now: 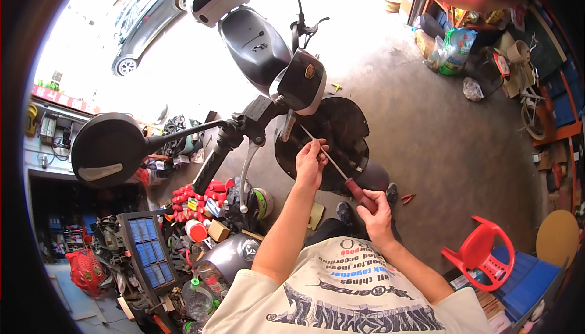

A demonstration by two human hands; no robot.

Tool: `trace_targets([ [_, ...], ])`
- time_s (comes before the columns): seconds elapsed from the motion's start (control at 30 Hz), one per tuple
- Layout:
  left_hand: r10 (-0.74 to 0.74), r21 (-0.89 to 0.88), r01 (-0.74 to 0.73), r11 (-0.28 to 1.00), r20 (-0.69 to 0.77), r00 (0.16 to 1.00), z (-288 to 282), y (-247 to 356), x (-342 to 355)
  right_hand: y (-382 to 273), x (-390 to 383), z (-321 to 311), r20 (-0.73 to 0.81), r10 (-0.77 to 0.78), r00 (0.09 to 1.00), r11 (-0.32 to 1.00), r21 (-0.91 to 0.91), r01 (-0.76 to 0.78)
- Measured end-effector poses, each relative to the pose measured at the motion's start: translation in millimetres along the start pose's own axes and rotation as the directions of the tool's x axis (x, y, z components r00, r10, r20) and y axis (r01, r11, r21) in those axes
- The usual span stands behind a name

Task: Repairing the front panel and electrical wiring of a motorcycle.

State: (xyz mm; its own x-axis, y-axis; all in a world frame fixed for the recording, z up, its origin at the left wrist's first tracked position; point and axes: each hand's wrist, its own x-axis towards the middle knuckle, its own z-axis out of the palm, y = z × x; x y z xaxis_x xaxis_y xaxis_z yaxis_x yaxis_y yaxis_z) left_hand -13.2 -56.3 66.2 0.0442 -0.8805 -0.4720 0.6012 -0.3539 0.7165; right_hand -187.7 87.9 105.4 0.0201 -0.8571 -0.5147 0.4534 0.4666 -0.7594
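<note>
I hold a long screwdriver (336,169) with a red handle, angled into the dark open front section (347,120) of a scooter. My left hand (312,161) has its fingers closed on the metal shaft, near the upper end. Lower down, my right hand (375,215) grips the red handle. The tip reaches beside a small grey part under the handlebar (256,111), where its exact contact is too small to tell. Above are the headlamp housing (300,83) and the black seat (250,44). The round left mirror (107,148) sticks out to the left.
Red-handled pliers (407,198) lie on the concrete floor (445,151). A red plastic chair (481,252) stands at lower right. Clutter and red items (201,200) crowd the lower left. Bags (454,50) pile at upper right. A car (149,23) is outside.
</note>
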Motion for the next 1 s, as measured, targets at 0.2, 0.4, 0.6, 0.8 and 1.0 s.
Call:
trace_targets([
  [0.2,0.001,0.010,-0.002,1.000,0.010,1.000,-0.6,2.6,0.6,-9.9,-0.3,-9.8,0.201,0.210,0.957,0.865,0.418,-0.277],
  [0.4,0.017,0.024,-0.016,1.000,-0.026,1.000,-1.5,2.2,2.9,-29.6,-3.8,-3.8,0.230,0.364,0.903,0.647,0.635,-0.422],
  [0.6,0.014,0.029,-0.013,0.999,-0.034,0.999,5.5,5.4,0.4,6.8,4.4,-6.3,0.073,-0.499,0.864,0.750,-0.463,0.473],
  [0.8,0.014,0.024,-0.013,1.000,-0.041,0.999,1.8,6.9,6.2,-12.3,2.2,-19.6,0.282,0.177,0.943,0.808,0.506,-0.303],
  [1.0,0.027,0.023,-0.026,0.999,-0.056,0.998,3.8,10.3,7.0,-9.3,4.9,-21.9,0.240,0.161,0.957,0.799,0.538,-0.269],
])
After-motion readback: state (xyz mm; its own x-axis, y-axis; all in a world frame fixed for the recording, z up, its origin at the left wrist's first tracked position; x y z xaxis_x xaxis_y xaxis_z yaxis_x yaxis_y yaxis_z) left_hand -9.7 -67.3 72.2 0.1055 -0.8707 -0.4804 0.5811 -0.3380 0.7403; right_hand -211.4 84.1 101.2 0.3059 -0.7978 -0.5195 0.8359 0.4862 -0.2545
